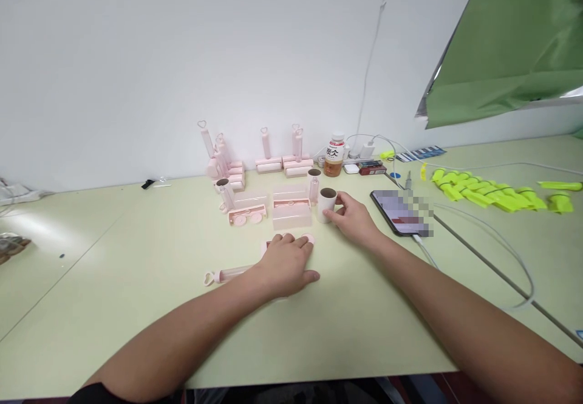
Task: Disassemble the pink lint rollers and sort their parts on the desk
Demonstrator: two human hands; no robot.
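My right hand grips a small white cylindrical cup by its side, thumb in front and fingers behind. My left hand lies palm down with fingers stretched over a pink-and-white part, mostly hidden beneath it. Left of that hand, a clear tube with a pink heart-shaped loop lies on the table. Just beyond the hands are an opened clear-and-pink case and another case with two round pink discs. Two more cylinders with dark openings stand behind.
Finished-looking pink tubes on cases line the wall. A drink bottle stands near cables and a charger. At right lie a phone with a white cable and several yellow-green pieces. A green sheet hangs above.
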